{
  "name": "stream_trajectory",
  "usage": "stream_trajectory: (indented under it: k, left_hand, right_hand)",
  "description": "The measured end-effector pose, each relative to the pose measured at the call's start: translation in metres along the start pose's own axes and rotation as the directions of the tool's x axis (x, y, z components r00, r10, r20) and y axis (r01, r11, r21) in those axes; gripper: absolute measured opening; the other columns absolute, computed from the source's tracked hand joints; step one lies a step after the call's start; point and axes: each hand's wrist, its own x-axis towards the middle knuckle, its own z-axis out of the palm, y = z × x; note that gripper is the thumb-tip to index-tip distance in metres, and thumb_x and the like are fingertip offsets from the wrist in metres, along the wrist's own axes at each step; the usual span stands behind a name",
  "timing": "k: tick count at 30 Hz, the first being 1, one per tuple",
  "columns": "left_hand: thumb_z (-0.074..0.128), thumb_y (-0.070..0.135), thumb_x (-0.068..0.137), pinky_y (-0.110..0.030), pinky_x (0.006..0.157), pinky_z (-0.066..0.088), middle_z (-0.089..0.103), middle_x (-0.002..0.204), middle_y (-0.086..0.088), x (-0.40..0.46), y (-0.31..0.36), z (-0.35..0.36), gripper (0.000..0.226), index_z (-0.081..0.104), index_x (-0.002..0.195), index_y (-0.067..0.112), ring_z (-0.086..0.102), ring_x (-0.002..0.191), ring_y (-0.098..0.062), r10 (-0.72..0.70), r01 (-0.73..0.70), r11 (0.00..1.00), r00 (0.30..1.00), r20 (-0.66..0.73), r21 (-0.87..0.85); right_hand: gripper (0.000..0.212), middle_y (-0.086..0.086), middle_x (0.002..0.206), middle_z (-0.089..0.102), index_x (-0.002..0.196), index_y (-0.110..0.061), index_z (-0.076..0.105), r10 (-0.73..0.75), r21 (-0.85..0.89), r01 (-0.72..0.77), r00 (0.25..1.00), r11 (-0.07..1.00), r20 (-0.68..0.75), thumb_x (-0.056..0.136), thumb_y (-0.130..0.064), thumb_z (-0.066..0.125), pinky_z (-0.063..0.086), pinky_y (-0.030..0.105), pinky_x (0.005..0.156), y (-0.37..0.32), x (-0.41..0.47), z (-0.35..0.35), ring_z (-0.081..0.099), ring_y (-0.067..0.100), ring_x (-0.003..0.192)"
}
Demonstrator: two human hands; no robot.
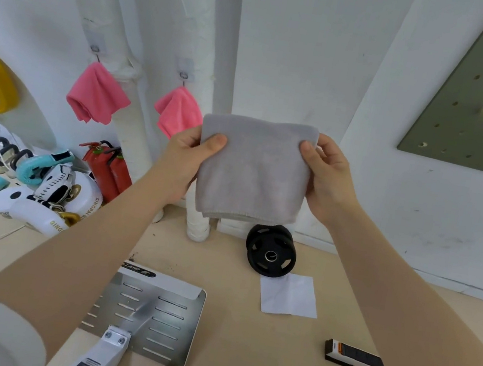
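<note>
The grey towel (253, 169) is held at frame centre, upper corners pinched by the left hand (185, 161) and right hand (327, 183); the wall hook (184, 74) lies upper left, nearer the left hand.

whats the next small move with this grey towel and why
Probably bring the left hand across to the right hand, folding the grey towel in half. Each pinches an upper corner, and it hangs flat between them, off the floor.
</note>
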Motion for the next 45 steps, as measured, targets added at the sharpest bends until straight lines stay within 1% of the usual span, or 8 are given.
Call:
stream_trajectory:
  k: [8,16,22,29,33,37,41,45]
  left_hand:
    - [0.076,0.004,0.064,-0.021,0.077,0.054,0.064,0.111,0.007,0.001,-0.018,-0.005,0.060,0.052,0.112,0.030,0.066,0.096,-0.004,-0.096,0.087,0.995,0.977,0.192,0.057]
    - [0.062,0.017,0.078,-0.022,0.081,0.053,0.068,0.109,0.009,0.009,-0.023,-0.019,0.037,0.056,0.113,0.024,0.064,0.102,-0.007,-0.151,0.146,0.989,0.960,0.236,0.037]
    - [0.054,0.040,0.090,-0.029,0.077,0.055,0.073,0.092,-0.001,0.029,-0.022,-0.025,0.031,0.067,0.095,0.013,0.070,0.088,-0.014,-0.249,0.241,0.968,0.954,-0.168,-0.066]
    - [0.067,0.019,0.083,-0.030,0.069,0.056,0.072,0.077,0.000,0.054,-0.012,-0.050,0.008,0.064,0.082,0.012,0.068,0.073,-0.015,-0.221,0.184,0.972,0.930,-0.294,-0.148]
    - [0.073,0.016,0.078,-0.025,0.073,0.048,0.061,0.088,0.002,0.071,-0.005,-0.095,0.030,0.048,0.095,0.018,0.060,0.083,-0.012,-0.150,0.156,0.988,0.945,-0.291,-0.003]
    - [0.070,0.033,0.079,-0.022,0.092,0.036,0.056,0.122,0.007,0.099,0.016,-0.122,0.062,0.043,0.133,0.021,0.049,0.116,-0.009,-0.018,-0.030,0.695,0.998,0.059,0.718]
    - [0.069,0.033,0.081,-0.009,0.058,0.032,0.056,0.073,0.017,0.120,0.041,-0.132,0.023,0.062,0.096,0.019,0.055,0.074,-0.010,-0.010,-0.248,0.480,0.958,0.288,0.842]
    - [0.065,0.033,0.084,-0.007,0.056,0.032,0.052,0.070,-0.004,0.130,0.051,-0.166,0.029,0.063,0.087,0.005,0.043,0.064,-0.011,-0.046,-0.276,0.344,0.950,0.310,0.898]
  right_hand:
    - [0.069,0.000,0.116,0.063,0.139,-0.039,0.033,0.203,-0.200,-0.154,0.945,0.968,0.257,0.086,-0.004,0.060,0.054,0.031,0.086,0.008,0.009,-0.017,0.064,0.018,0.104]
    - [0.031,-0.008,0.101,0.069,0.099,-0.019,0.064,0.378,-0.096,-0.372,0.925,0.923,0.042,0.090,-0.046,0.052,0.048,0.027,0.092,0.014,0.030,-0.004,0.064,0.010,0.100]
    - [0.025,0.003,0.089,0.069,0.085,-0.010,0.068,0.266,-0.313,-0.247,0.964,0.917,0.018,0.093,-0.028,0.053,0.051,0.026,0.081,0.031,0.048,0.017,0.065,0.015,0.085]
    - [0.011,0.005,0.092,0.070,0.093,-0.011,0.068,0.109,-0.314,-0.124,0.992,0.941,-0.064,0.087,-0.007,0.060,0.054,0.035,0.083,0.046,0.075,0.059,0.066,0.021,0.087]
    - [0.011,0.001,0.089,0.068,0.097,-0.010,0.064,0.045,-0.521,-0.034,0.999,0.853,0.009,0.089,-0.012,0.057,0.053,0.030,0.076,0.047,0.097,0.089,0.064,0.016,0.080]
    - [0.016,0.011,0.073,0.056,0.088,0.005,0.060,0.033,-0.780,0.188,0.965,0.597,0.259,0.086,-0.011,0.060,0.042,0.025,0.063,0.060,0.115,0.125,0.049,0.011,0.065]
    - [0.028,0.007,0.067,0.046,0.084,0.013,0.055,0.023,-0.799,0.292,0.934,0.526,0.357,0.084,-0.014,0.063,0.035,0.022,0.060,0.073,0.130,0.161,0.041,0.006,0.063]
    - [0.015,0.021,0.076,0.062,0.086,0.004,0.062,0.000,-0.772,0.266,0.945,0.577,0.326,0.085,-0.011,0.061,0.045,0.036,0.066,0.067,0.141,0.176,0.051,0.016,0.069]
